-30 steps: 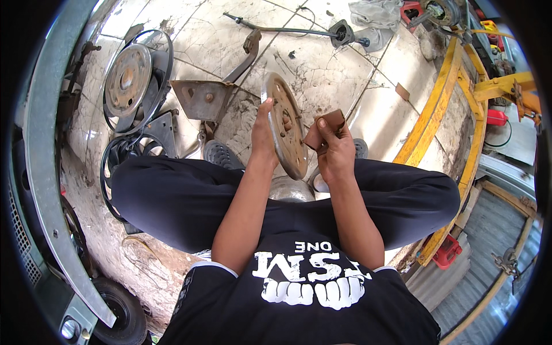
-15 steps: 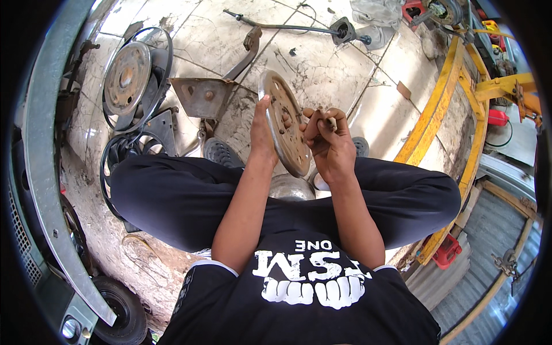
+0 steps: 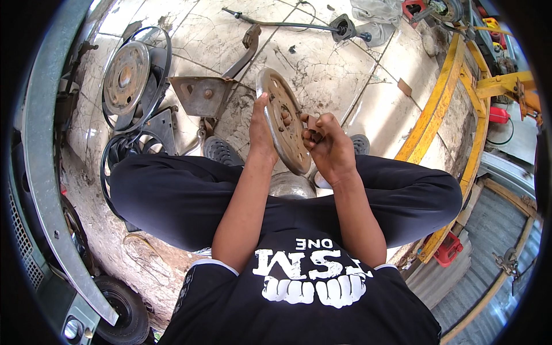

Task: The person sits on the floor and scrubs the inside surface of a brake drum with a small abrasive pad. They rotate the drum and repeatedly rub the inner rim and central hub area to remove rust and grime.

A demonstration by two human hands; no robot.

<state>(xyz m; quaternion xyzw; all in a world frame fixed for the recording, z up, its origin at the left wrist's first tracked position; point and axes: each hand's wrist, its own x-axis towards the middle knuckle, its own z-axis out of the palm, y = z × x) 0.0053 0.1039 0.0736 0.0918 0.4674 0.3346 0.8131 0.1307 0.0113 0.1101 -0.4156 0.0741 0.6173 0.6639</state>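
Note:
A round, worn metal disc (image 3: 290,143) with several holes stands tilted on edge above my lap. My left hand (image 3: 260,129) grips its left rim, the thumb along the edge and fingertips showing through a hole. At the disc's right face, my right hand (image 3: 334,150) pinches a small folded brown piece (image 3: 313,123), which looks like sandpaper. Its fingers are curled close to the disc's surface; whether they touch it I cannot tell. Below the disc, between my legs, a rounded metal object (image 3: 292,185) shows in part.
On the tiled floor at left lie another metal disc (image 3: 127,77) with black rings and a metal bracket with a pedal arm (image 3: 204,95). A long rod (image 3: 287,26) lies farther off. A yellow metal frame (image 3: 431,109) stands at right, a grey metal beam (image 3: 40,161) at left.
My right hand has turned and dipped slightly, its fingers now curled closer over the brown piece. The disc has shifted slightly up and left in my left hand.

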